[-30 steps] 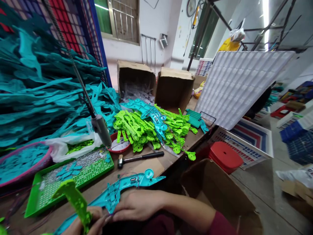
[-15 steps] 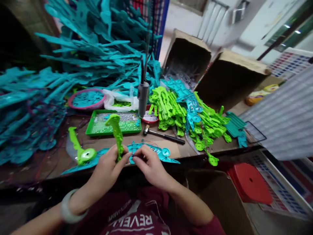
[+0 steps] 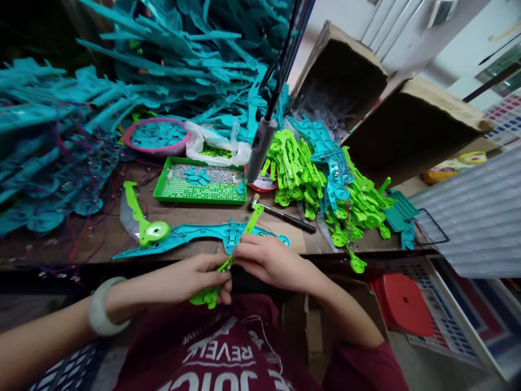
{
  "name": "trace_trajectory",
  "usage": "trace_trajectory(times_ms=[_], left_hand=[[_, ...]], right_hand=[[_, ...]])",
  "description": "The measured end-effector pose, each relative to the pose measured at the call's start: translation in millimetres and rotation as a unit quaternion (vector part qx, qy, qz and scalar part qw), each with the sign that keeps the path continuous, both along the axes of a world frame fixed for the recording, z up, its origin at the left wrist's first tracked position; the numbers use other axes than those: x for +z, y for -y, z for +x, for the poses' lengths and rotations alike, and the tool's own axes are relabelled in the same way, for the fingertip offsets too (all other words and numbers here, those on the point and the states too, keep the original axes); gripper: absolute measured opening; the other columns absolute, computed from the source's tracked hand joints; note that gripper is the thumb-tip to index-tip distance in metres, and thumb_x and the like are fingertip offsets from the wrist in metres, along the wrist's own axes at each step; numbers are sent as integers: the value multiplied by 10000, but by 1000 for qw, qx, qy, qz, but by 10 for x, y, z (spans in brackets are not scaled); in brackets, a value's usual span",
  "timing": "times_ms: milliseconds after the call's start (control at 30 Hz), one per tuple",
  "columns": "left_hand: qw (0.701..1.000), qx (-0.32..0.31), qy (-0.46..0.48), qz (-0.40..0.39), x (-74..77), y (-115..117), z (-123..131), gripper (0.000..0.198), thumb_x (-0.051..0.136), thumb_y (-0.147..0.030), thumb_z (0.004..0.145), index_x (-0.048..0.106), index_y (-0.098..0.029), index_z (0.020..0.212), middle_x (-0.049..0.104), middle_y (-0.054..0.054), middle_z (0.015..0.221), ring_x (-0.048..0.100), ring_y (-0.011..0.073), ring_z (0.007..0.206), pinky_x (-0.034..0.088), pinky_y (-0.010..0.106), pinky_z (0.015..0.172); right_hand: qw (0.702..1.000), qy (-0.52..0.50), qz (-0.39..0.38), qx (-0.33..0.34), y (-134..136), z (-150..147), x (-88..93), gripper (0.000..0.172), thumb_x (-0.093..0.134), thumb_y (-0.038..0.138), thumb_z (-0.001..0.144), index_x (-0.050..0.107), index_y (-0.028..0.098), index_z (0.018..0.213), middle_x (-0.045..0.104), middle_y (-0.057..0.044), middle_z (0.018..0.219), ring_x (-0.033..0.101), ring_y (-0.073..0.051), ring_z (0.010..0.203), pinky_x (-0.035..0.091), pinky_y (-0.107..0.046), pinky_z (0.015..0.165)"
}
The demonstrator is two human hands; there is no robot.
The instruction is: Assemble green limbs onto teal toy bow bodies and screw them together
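A long lime-green plastic part [image 3: 253,217] slants across in front of me, its wide end low on the left and its narrow end up on the right. My left hand [image 3: 209,278] grips it near the wide end, fingers curled round it. Higher up, the fingers of my right hand [image 3: 268,258] close on its middle, touching or nearly touching the left fingers. Just behind, a long teal plastic part [image 3: 199,234] lies along the table edge. At its left end rests another green part with a round disc [image 3: 157,232].
Behind lie a green tray [image 3: 195,195] of small metal pieces, a hammer [image 3: 287,217] and a hanging grey electric screwdriver [image 3: 261,149]. Green parts [image 3: 293,168] are heaped right, teal parts [image 3: 183,76] left and back. Cardboard boxes [image 3: 415,130] stand behind; a red stool [image 3: 402,304] is lower right.
The green part has gone from upright over the teal part to slanting near my body. My right hand has left the teal part and now grips the green part. The view has shifted.
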State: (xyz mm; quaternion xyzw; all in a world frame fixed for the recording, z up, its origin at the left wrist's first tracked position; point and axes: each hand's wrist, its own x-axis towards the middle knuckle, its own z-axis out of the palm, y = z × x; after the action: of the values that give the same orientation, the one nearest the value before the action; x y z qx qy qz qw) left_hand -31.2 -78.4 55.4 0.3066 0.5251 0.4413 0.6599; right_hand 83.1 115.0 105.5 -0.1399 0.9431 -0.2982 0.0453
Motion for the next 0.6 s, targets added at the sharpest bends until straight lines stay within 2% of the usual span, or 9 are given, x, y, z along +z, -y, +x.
trace_trajectory(times_ms=[67,167,233,333,500,600], left_hand=[[999,-44,-7,-8,27,4,-26,292,549,-462,925,577,-173,957,689,26,758,615,148,659,427,248,604],[997,-66,23,-18,88,-3,-74,262,581,-402,889,573,-180,1029,673,-1,756,585,127,594,407,240,581],[996,-80,33,-28,116,-14,-107,247,601,-394,866,585,-178,985,671,1,756,586,127,591,414,241,589],[993,-103,22,-45,111,-26,-150,276,586,-445,871,594,-174,816,662,21,670,587,144,592,396,239,563],[989,-120,46,-77,59,-21,-200,267,606,-439,839,613,-180,775,686,34,676,563,142,567,393,236,542],[989,-134,9,-60,64,-30,-221,265,586,-395,851,599,-183,693,638,10,584,485,120,506,346,229,509]], right_hand=[[999,39,-19,31,-19,-81,53,103,535,140,975,630,161,943,644,-29,889,578,-146,817,422,-260,737],[993,70,-30,93,-17,-203,117,61,581,121,939,632,151,949,646,-19,871,596,-142,824,432,-242,732],[987,83,11,140,7,-286,146,53,577,148,946,629,138,955,641,-39,891,589,-157,827,429,-253,717],[977,104,66,176,44,-406,156,79,539,167,960,608,130,957,626,-66,910,566,-173,804,428,-273,701],[962,160,-23,222,23,-530,126,87,502,137,977,587,119,986,619,-64,928,566,-161,861,460,-254,782],[957,179,-24,227,6,-565,107,43,542,114,946,580,120,966,614,-64,926,563,-166,856,462,-259,788]])
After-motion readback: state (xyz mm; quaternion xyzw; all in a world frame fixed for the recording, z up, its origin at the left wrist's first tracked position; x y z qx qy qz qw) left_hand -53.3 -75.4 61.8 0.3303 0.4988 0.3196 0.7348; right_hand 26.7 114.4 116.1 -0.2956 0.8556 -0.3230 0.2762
